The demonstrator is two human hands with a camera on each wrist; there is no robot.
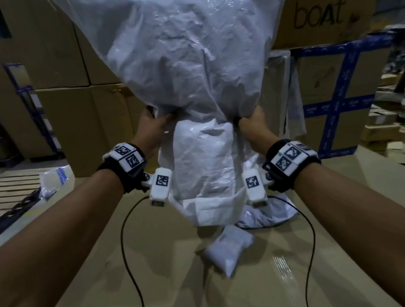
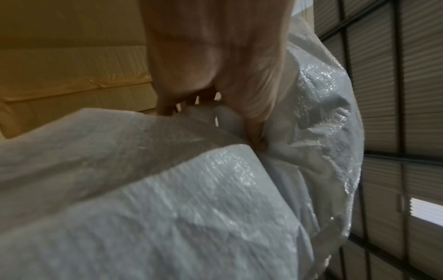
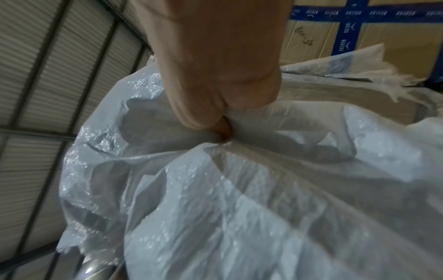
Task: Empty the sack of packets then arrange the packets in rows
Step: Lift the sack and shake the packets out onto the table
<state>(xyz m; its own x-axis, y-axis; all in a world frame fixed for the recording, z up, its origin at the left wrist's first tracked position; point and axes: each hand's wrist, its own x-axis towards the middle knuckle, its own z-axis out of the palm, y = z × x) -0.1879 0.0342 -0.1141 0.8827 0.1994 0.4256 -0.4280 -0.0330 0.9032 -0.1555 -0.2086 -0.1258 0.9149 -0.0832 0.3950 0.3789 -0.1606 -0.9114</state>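
Observation:
A big white woven sack (image 1: 189, 68) is held up in front of me, mouth pointing down at the cardboard surface (image 1: 109, 271). My left hand (image 1: 153, 125) grips a bunched fold of the sack on its left side, and my right hand (image 1: 252, 122) grips a fold on its right. One white packet (image 1: 229, 249) lies on the cardboard just below the sack's mouth. In the left wrist view my fingers (image 2: 254, 117) dig into the sack (image 2: 167, 199). In the right wrist view my fist (image 3: 215, 94) clenches the sack (image 3: 239, 199).
Stacked cardboard boxes (image 1: 54, 68) stand behind the sack, some with blue tape (image 1: 339, 107), one marked "boat" (image 1: 319, 15). A clear plastic bag (image 1: 54, 178) and a pallet (image 1: 6, 195) lie at the left. Black cables (image 1: 125, 245) trail from my wrists.

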